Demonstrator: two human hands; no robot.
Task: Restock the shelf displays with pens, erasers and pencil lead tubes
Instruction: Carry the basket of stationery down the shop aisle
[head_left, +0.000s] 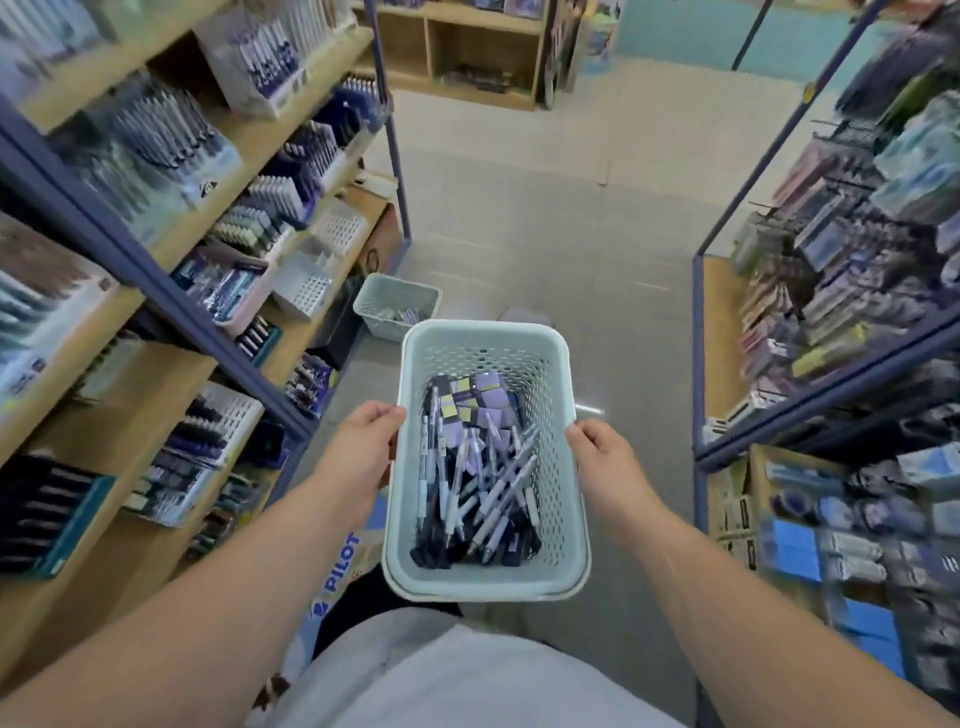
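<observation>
I hold a pale green perforated basket (558, 551) in front of my waist, over the aisle floor. My left hand (361, 452) grips its left rim and my right hand (608, 465) grips its right rim. Inside lie several white pens (485, 493) with dark grips, and small purple packets (480, 397) at the far end. The wooden shelf unit (171, 244) on the left carries display boxes of pens and white slotted trays (306, 288).
A second pale green basket (397, 304) stands on the floor by the left shelf's foot. A blue-framed rack (831, 322) of packaged stationery lines the right side. A Pilot-branded carton (340, 569) sits low on the left. The tiled aisle runs ahead to a wooden cabinet (457, 52).
</observation>
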